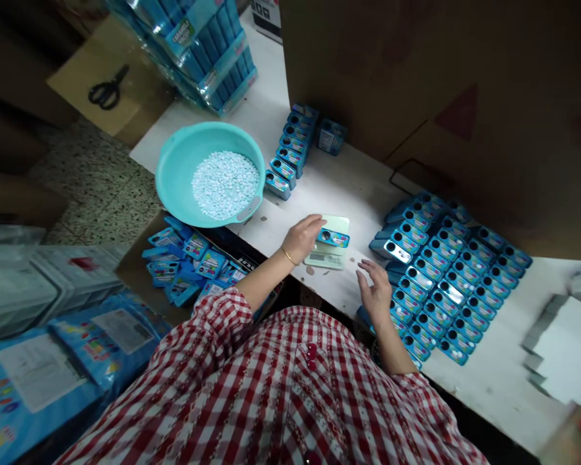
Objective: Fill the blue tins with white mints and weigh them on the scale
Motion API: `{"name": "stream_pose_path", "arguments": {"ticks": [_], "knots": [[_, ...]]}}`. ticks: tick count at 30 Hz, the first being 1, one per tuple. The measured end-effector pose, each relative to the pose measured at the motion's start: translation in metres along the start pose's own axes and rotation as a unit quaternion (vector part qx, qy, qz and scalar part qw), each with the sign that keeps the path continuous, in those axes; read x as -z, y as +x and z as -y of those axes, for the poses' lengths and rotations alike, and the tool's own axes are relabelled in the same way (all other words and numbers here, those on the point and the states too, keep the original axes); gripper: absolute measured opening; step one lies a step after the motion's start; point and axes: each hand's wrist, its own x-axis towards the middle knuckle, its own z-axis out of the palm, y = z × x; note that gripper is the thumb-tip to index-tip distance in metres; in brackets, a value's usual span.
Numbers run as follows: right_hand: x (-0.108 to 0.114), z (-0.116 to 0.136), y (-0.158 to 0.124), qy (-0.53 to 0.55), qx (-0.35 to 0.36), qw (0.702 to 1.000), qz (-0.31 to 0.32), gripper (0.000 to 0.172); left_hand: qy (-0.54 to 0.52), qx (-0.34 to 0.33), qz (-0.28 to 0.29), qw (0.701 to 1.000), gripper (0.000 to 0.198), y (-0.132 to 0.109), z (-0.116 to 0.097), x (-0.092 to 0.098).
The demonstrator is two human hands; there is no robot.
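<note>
My left hand (304,239) is at the left end of a small blue candy box (336,238), its fingers and thumb closed about that end. The box stands on a pale green kitchen scale (327,259) and has a dark round hole in its top. The scale's display is too small to read. To the right of the scale, my right hand (375,294) is open, fingers apart and holding nothing. Just beyond it stand rows of similar blue candy boxes (440,278), several with round holes showing on top.
A turquoise basin (174,187) of pale candies (226,184) stands at the left, with another row of boxes (290,145) beside it. A carton of blue packs (186,258) sits below the table edge. Scissors (107,93) lie on cardboard. A large cardboard box (440,77) borders the back.
</note>
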Motion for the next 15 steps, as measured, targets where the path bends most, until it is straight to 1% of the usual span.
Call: {"name": "stream_pose_path", "arguments": {"ticks": [1,3,4,5,6,7,9,11,12,13,15], "knots": [[0.001,-0.003,-0.002,0.0,-0.001,1.0,0.006,0.025,-0.004,0.016,-0.035,0.999,0.029,0.001,0.01,0.012],[0.001,-0.009,-0.009,0.0,-0.009,1.0,0.02,0.026,0.016,0.071,-0.1,0.992,0.028,0.002,0.038,0.039],[0.0,-0.013,-0.013,0.001,-0.018,0.999,0.031,0.027,0.039,0.11,-0.119,0.986,0.027,0.002,0.055,0.054],[-0.002,-0.015,-0.017,0.004,-0.031,0.998,0.046,0.027,0.067,0.156,-0.123,0.978,0.028,0.001,0.073,0.068],[-0.005,-0.017,-0.022,0.009,-0.046,0.997,0.065,0.028,0.095,0.206,-0.109,0.968,0.03,0.001,0.092,0.081],[-0.009,-0.016,-0.026,0.016,-0.059,0.994,0.089,0.028,0.122,0.257,-0.08,0.955,0.034,0.001,0.111,0.091],[-0.02,-0.007,-0.034,0.037,-0.067,0.986,0.148,0.028,0.158,0.349,0.002,0.924,0.046,0.003,0.145,0.104],[-0.032,0.008,-0.038,0.06,-0.048,0.973,0.217,0.027,0.167,0.412,0.073,0.893,0.061,0.007,0.172,0.105],[-0.038,0.017,-0.038,0.068,-0.033,0.966,0.247,0.026,0.165,0.432,0.096,0.882,0.067,0.01,0.182,0.102],[-0.044,0.024,-0.039,0.072,-0.021,0.959,0.272,0.025,0.161,0.445,0.111,0.874,0.071,0.014,0.19,0.097],[-0.052,0.036,-0.038,0.066,-0.007,0.953,0.296,0.025,0.146,0.455,0.117,0.87,0.074,0.021,0.199,0.088]]}}
